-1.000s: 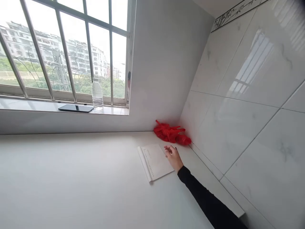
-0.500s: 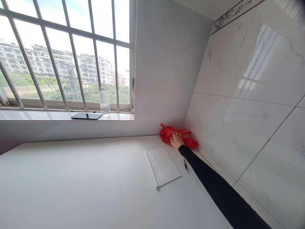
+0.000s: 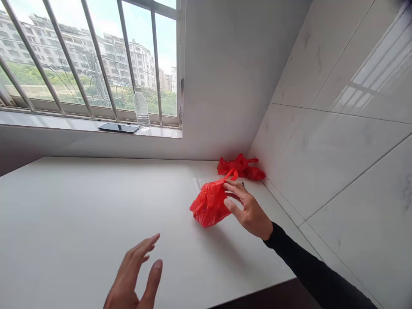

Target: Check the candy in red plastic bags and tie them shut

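Note:
A red plastic bag (image 3: 209, 204), crumpled and bulging, hangs over the white table (image 3: 106, 206), its shadow falling to the lower right. The fingers of my right hand (image 3: 249, 210) grip its upper right side, near the looped handle; what the bag contains cannot be seen. Lower left, my left hand (image 3: 135, 274) is open above the table, thumb and fingers apart, holding nothing. Most of the notebook (image 3: 196, 185) is hidden behind the bag. Past my right fingers, only the tip of a black pen (image 3: 243, 184) shows.
More red plastic bags (image 3: 241, 166) lie in the table's back right corner against the tiled wall (image 3: 341, 154). On the windowsill stand a clear bottle (image 3: 141, 109) and a flat dark tablet or phone (image 3: 118, 128). Metal bars (image 3: 96, 56) cross the window. The table's front edge shows at lower right.
My right hand has brought one red bag from the corner pile toward me and leftward, over the notebook. My left hand has come into view. The view has tilted down.

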{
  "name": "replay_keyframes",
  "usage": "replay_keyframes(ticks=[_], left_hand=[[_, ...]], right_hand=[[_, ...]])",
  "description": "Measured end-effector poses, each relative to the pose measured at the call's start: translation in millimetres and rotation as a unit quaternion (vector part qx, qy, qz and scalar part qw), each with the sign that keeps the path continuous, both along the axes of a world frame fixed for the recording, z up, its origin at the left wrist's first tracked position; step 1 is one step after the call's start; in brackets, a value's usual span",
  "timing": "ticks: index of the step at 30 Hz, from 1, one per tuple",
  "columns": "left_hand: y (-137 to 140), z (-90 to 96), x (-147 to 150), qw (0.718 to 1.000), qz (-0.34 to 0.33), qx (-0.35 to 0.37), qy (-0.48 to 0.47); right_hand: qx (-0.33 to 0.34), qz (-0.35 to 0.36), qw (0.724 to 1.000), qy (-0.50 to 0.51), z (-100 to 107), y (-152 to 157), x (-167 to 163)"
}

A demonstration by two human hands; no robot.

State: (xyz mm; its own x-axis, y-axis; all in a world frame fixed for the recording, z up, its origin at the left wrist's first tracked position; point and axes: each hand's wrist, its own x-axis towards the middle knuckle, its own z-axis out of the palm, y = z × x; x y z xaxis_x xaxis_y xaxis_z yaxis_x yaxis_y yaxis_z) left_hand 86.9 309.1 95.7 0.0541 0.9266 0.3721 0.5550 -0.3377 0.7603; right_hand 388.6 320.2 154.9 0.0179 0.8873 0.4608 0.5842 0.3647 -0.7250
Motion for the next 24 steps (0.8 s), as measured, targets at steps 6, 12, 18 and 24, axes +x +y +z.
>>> replay_keyframes(ticks=[6, 12, 18, 24], left_hand=[[22, -12.9, 39, 0.995, -0.094, 0.003, 0.030], [15, -19.2, 55, 0.982, -0.174, -0.027, 0.068], [9, -16.8, 59, 0.981, -0.172, -0.040, 0.083], [11, 0.3, 20, 0.994, -0.038, -0.072, 0.067]], right_hand=[[-0.064, 0.032, 0.997, 0.010, -36, -59, -16], [-0.074, -0.007, 0.997, 0.033, -57, -75, -18], [-0.052, -0.013, 0.998, -0.016, -60, -75, -27], [-0.062, -0.140, 0.988, 0.021, -56, -82, 5]])
